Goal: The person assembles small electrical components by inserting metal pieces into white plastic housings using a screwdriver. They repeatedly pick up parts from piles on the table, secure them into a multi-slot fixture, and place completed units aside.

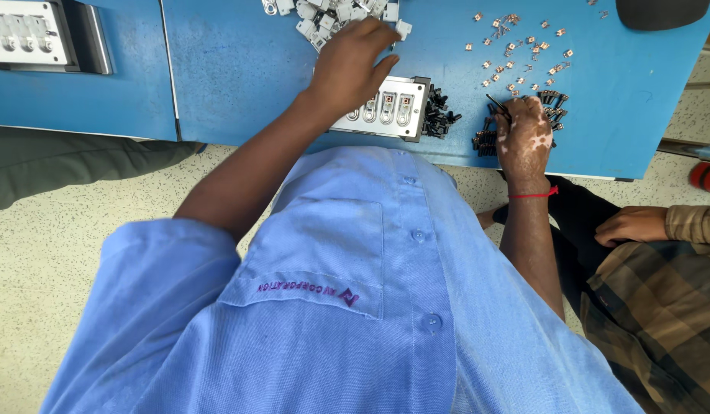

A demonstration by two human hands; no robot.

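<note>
From the head camera, looking straight down past a light blue shirt (355, 307), the left hand (353, 65) reaches forward across the blue bench (232, 69) to a heap of small white metal plates (324, 15) at the far edge; its fingers curl down onto the heap, but whether they have closed on a plate I cannot tell. Just under that wrist lies a grey metal tray (389, 109) with a row of slots, its long axis running left to right along the bench edge, slots facing up, close enough that both hands reach it easily. The right hand (526, 138) rests near the bench's front edge, fingers bent and pinching a thin black pin (496, 103) that points away and to the left. Black parts (441, 115) sit piled against the tray's right end, more lie beside the right hand, and tiny copper-coloured clips (523, 46) are scattered beyond. Another person's hand (634, 225) rests on a lap at right.
</note>
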